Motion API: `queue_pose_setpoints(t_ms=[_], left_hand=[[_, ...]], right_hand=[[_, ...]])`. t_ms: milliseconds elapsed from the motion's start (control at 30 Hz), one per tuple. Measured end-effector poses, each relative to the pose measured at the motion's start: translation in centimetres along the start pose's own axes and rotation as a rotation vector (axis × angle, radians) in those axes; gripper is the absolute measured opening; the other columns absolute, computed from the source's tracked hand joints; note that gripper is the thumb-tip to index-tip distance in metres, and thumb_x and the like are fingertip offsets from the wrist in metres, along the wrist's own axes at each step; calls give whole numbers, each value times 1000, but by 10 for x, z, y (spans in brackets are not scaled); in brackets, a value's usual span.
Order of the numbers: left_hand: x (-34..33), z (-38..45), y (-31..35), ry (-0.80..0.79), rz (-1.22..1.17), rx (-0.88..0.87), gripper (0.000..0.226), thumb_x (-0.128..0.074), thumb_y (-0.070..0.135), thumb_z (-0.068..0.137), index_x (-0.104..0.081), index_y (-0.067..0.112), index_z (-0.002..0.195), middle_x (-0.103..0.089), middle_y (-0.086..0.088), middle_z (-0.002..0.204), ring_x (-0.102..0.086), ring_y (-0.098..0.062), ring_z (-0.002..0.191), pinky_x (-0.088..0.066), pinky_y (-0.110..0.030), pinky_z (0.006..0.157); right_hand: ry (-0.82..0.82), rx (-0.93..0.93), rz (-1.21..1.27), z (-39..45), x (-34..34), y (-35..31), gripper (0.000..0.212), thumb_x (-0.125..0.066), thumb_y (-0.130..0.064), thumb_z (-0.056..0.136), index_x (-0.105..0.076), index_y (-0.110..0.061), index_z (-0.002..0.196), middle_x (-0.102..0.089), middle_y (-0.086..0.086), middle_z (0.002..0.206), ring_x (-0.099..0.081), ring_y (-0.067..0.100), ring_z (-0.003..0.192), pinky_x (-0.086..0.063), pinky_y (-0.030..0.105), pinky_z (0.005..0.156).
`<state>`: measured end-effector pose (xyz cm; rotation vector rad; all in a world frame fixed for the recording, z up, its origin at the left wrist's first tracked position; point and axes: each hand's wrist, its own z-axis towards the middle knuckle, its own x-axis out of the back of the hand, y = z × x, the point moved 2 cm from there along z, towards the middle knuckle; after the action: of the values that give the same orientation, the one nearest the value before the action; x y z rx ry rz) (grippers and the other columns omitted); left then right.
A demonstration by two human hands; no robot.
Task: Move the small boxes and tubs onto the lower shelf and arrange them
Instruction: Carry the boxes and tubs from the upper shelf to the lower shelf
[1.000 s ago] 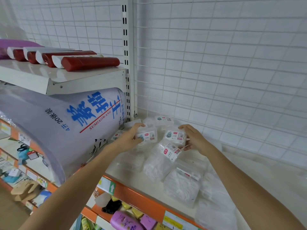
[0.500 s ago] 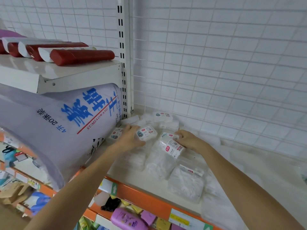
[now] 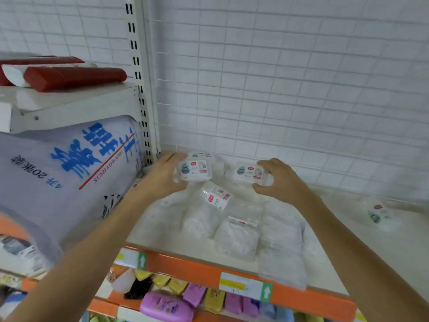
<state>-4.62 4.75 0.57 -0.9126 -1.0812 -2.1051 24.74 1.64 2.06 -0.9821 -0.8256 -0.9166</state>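
Both hands lifting small boxes off the shelf's back corner.

The left hand (image 3: 162, 175) grips one clear box (image 3: 194, 170), the right hand (image 3: 278, 180) grips another box (image 3: 250, 172), fingers curled round each, just above the shelf (image 3: 348, 240) near a tub (image 3: 216, 195) lying on its side. This looks like the pick-up step; next they likely need carrying down to the lower shelf (image 3: 176, 298).

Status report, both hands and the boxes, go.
Left hand grips one small box; right hand grips another box. Both held above the shelf. Loose tub and soft bags lie between.
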Motion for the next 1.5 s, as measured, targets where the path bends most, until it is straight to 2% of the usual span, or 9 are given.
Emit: queue_pose_setpoints(t_ms=[167, 367, 633, 767, 867, 1100, 1333, 1433, 1500], left_hand=[[5, -11, 63, 85, -163, -166, 67, -80, 9, 67, -49, 12, 126, -49, 0, 120, -50, -9, 106, -34, -11, 90], [-51, -53, 162, -104, -352, -348, 62, -62, 41, 63, -37, 58, 117, -44, 18, 120, -44, 12, 108, -33, -3, 91], [-154, -124, 293, -343, -489, -478, 66, -60, 41, 58, -47, 18, 118, -37, 12, 114, -40, 16, 107, -31, -2, 92], [-194, -153, 354, -441, -524, -556, 63, -60, 46, 62, -44, 20, 117, -38, 13, 112, -40, 17, 105, -34, -1, 87], [-221, -164, 398, -499, -532, -609, 62, -60, 47, 62, -44, 22, 117, -38, 15, 111, -39, 18, 105, -32, 0, 87], [-276, -167, 493, -636, -588, -697, 60, -59, 51, 58, -42, 37, 113, -36, 18, 115, -40, 16, 108, -35, -2, 90], [-334, -142, 577, -632, -665, -699, 66, -79, 25, 62, -49, 20, 120, -38, 18, 113, -39, 23, 104, -28, 5, 85], [-359, -123, 611, -621, -669, -691, 71, -67, 48, 54, -46, 25, 118, -40, 12, 111, -42, 14, 105, -28, 4, 84], [-374, -107, 632, -632, -683, -661, 71, -72, 44, 58, -47, 22, 120, -39, 7, 112, -41, 6, 105, -29, 2, 89]], right_hand=[[138, 0, 61, -88, 65, 24, 63, -75, -30, 72, -48, -20, 128, -46, -14, 110, -46, 3, 99, -34, 9, 87], [226, -121, 33, -231, 116, 77, 64, -80, -20, 69, -51, -15, 126, -48, -10, 114, -45, -1, 104, -36, 14, 88], [247, -382, 24, -422, 150, 135, 60, -75, -32, 58, -56, -5, 109, -52, -3, 98, -45, -4, 88, -34, -2, 77], [273, -525, -5, -504, 167, 155, 62, -84, -21, 61, -52, -11, 112, -48, -5, 104, -50, 9, 94, -36, 1, 76], [308, -603, -20, -553, 180, 164, 62, -78, -35, 61, -53, -11, 112, -49, -6, 105, -55, 17, 93, -40, 9, 75], [432, -827, -79, -640, 206, 187, 65, -81, -27, 66, -48, -21, 122, -45, -11, 113, -42, 10, 105, -40, 24, 88], [470, -917, -112, -673, 239, 246, 67, -67, -52, 59, -46, -30, 119, -45, -16, 107, -44, 4, 96, -37, 14, 85], [480, -918, -116, -676, 257, 284, 65, -59, -61, 58, -41, -36, 116, -47, -16, 106, -47, -2, 94, -36, 4, 79], [478, -914, -108, -673, 272, 313, 65, -60, -59, 60, -42, -34, 117, -49, -13, 108, -49, 8, 98, -39, 11, 85]])
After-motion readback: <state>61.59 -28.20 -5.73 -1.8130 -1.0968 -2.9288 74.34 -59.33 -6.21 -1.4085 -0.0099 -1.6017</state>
